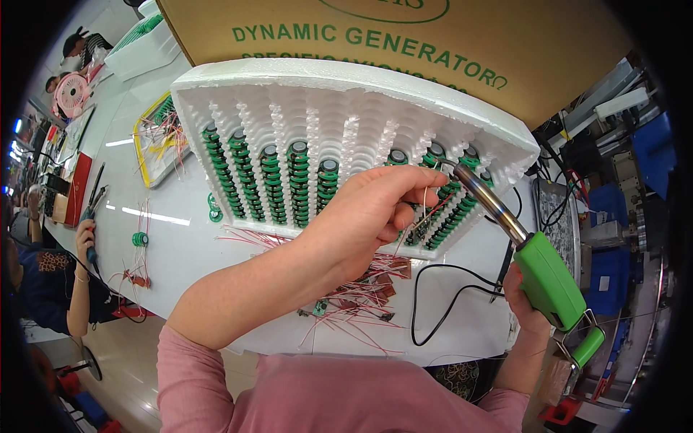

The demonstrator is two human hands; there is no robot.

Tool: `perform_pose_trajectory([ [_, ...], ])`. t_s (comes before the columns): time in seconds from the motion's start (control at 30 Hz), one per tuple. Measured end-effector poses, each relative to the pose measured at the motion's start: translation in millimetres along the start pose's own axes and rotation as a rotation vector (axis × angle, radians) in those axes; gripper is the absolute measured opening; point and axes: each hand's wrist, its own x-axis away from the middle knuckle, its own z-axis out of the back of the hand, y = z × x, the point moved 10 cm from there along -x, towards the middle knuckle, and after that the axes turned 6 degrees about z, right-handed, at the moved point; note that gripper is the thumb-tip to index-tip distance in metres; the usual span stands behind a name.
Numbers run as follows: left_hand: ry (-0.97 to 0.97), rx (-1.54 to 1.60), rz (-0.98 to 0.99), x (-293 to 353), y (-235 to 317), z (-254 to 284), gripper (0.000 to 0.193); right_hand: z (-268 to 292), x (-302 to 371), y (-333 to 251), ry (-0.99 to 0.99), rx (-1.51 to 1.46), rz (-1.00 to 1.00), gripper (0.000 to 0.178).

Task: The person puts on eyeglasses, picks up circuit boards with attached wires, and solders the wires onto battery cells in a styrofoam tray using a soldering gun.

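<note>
My left hand (pixel 386 206) crosses over a white foam tray (pixel 354 79), its fingers pinched on thin red and white wires (pixel 433 206). Green round coil-like parts (pixel 271 180) stand in stacked columns in the tray's slots. In my right hand (pixel 521 292) is a soldering iron (pixel 550 278) with a green handle and a long metal barrel. Its bent tip points left, close to my left fingertips and above the right-hand columns. Whether the tip touches a wire or a part cannot be made out.
A large cardboard box (pixel 505 43) stands behind the tray. Small circuit boards with red and white wires (pixel 354 289) lie in front of it, beside a black cable (pixel 426 267). At left, a co-worker's hand (pixel 85 234) holds a tool near a yellow-rimmed tray (pixel 144 155).
</note>
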Motion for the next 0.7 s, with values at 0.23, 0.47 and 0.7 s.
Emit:
perform_pose_trajectory([
  [0.23, 0.014, -0.013, 0.006, 5.3, -0.4, 4.5, 0.025, 14.4, 16.9, 31.5, -0.023, 0.007, 0.054, 0.043],
  [0.47, -0.002, -0.017, 0.010, 8.3, -1.3, 6.0, 0.025, 34.6, 29.6, 72.8, -0.284, 0.742, 0.052, 0.056],
  [0.7, -0.005, -0.012, 0.006, 9.3, -3.4, 8.9, 0.026, -8.6, 17.0, 4.5, -0.231, 0.228, 0.340, 0.045],
])
